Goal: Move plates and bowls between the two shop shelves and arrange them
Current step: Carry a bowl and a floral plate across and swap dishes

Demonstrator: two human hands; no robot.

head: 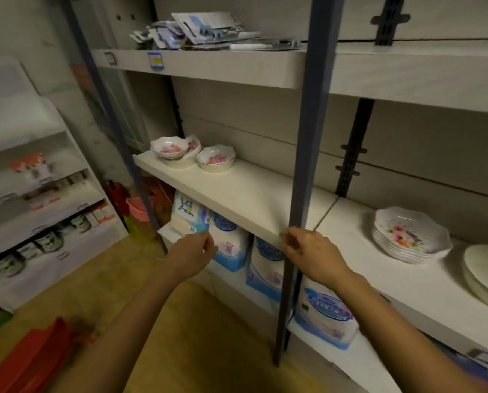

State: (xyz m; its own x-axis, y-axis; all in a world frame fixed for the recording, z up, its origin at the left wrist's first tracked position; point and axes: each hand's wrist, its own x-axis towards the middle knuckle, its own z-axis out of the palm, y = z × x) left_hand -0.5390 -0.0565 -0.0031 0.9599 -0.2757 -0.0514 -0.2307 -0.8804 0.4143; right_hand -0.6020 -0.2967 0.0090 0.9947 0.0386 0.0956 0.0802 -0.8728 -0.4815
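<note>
Bowls with pink flower prints sit in a small cluster at the far left end of the middle-left shelf board, in the centre-left of the frame. 1 of them rests on another and 1 leans tilted behind. A single matching bowl stands just beside the cluster on its right.

A blue upright post runs down the middle of the frame between this board and the right-hand shelf board. On that board, at the right of the frame, stands a stack of floral plates, and a stack of plain white plates lies near it at the frame edge.

The left hand hangs in the lower centre, in front of and below the left board. Its fingers are loosely curled and it holds nothing. The right hand is at the front edge of the left board, right by the post, fingers curled and likewise empty. Whether it touches the edge cannot be told.

Blue and white tissue packs fill the shelf underneath. Flat packets lie heaped on the top shelf.
</note>
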